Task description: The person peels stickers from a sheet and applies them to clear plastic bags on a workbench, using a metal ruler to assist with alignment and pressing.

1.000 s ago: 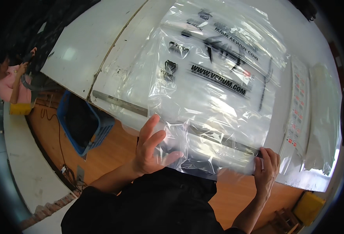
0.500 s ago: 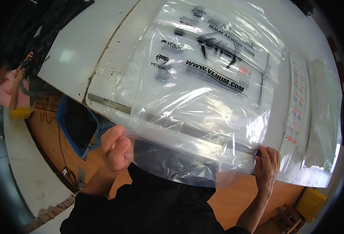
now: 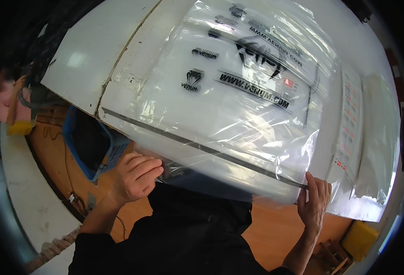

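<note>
A large clear plastic bag [image 3: 252, 123] with black print lies over other clear bags on the white table, its near part hanging over the front edge. My left hand [image 3: 138, 176] is closed on the near left corner of this bag, just off the table edge. At the near right corner my right hand [image 3: 315, 195] pinches the bag's edge, fingers on top and thumb below. A dark narrow strip [image 3: 174, 134] runs along the table front, partly seen through the plastic.
To the right lie a stack of printed sheets or bags [image 3: 348, 117] and a pile of clear plastic [image 3: 379, 142]. Below the table at left stands a blue basket [image 3: 89, 169] with dark contents. A yellow bin [image 3: 360, 238] is at lower right. Another person in pink [image 3: 2, 103] is at far left.
My left hand has turned so its back faces up, still gripping the corner. The bag's near part lies flatter and tauter over the strip. My right hand stays at the right corner.
</note>
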The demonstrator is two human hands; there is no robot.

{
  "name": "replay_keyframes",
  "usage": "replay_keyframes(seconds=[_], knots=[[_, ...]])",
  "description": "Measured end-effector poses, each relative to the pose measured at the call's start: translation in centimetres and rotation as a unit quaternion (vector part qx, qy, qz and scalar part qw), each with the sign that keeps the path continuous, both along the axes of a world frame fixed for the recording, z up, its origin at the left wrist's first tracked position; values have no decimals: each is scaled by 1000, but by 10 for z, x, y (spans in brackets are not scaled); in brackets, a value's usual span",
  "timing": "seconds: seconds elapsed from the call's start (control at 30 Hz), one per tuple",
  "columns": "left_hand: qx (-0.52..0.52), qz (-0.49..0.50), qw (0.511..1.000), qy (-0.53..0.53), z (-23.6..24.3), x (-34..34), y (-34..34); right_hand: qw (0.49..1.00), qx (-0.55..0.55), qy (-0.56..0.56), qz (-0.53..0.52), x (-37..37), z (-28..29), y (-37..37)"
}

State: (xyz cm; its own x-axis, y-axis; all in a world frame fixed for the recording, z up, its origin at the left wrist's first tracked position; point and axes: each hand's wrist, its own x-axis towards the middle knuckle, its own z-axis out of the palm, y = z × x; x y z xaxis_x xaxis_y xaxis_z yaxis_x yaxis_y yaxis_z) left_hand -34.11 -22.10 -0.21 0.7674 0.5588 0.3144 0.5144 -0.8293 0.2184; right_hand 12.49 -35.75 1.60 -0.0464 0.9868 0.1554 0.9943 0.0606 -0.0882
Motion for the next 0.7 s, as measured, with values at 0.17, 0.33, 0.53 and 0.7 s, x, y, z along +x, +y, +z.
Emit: replay_keyframes(seconds=[0.17, 0.33, 0.53, 0.7], knots=[[-45, -7, 999, -23, 10, 2, 0, 998, 13, 56, -9, -4, -1, -13], [-16, 18, 997, -76, 5, -1, -2, 996, 42, 73, -19, -2, -16, -45], [24, 29, 997, -65, 12, 3, -1, 977, 98, 191, 8, -16, -8, -77], [5, -27, 997, -71, 19, -1, -7, 962, 91, 257, 24, -23, 4, -99]])
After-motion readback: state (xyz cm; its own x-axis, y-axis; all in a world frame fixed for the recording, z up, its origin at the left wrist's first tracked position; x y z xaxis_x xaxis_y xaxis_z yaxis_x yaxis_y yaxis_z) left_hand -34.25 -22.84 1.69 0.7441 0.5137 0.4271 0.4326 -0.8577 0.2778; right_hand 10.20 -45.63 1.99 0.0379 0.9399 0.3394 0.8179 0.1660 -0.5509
